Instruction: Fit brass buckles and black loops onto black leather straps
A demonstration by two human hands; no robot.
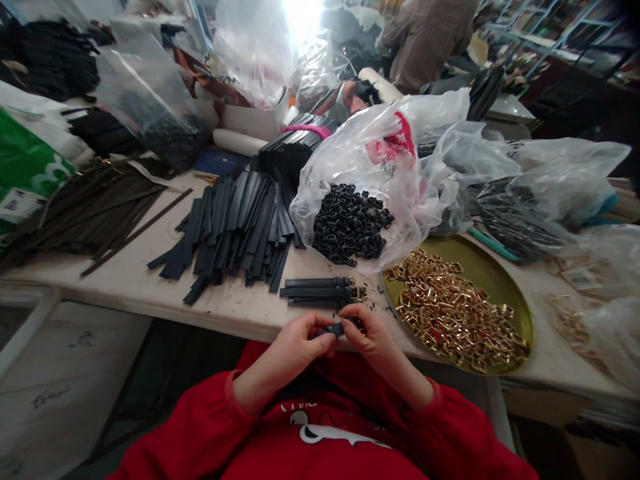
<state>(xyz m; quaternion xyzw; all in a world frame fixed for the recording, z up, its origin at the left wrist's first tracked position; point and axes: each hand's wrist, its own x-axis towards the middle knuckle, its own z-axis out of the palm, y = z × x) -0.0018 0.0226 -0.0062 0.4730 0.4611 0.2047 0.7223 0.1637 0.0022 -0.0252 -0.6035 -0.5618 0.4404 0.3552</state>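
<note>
At the table's front edge, my left hand point(305, 341) pinches a short dark strap point(334, 329). My right hand point(369, 333) grips the other end of this strap, its fingers closed and partly hiding it. Just beyond my hands lies a small stack of dark straps with gold buckles point(320, 291). A heap of loose dark straps point(240, 220) spreads to the left. Small black loops point(350, 223) fill the mouth of a clear plastic bag point(320, 173). On the right, many gold buckles point(460, 307) are piled on a round gold tray point(500, 273).
Brown strips point(100, 207) lie at the left of the table point(125, 280), near a green bag point(25, 160). Plastic bags point(530, 207) crowd the right side. A teal tool point(493, 244) sits behind the tray. Farther back stands a person in brown point(430, 40).
</note>
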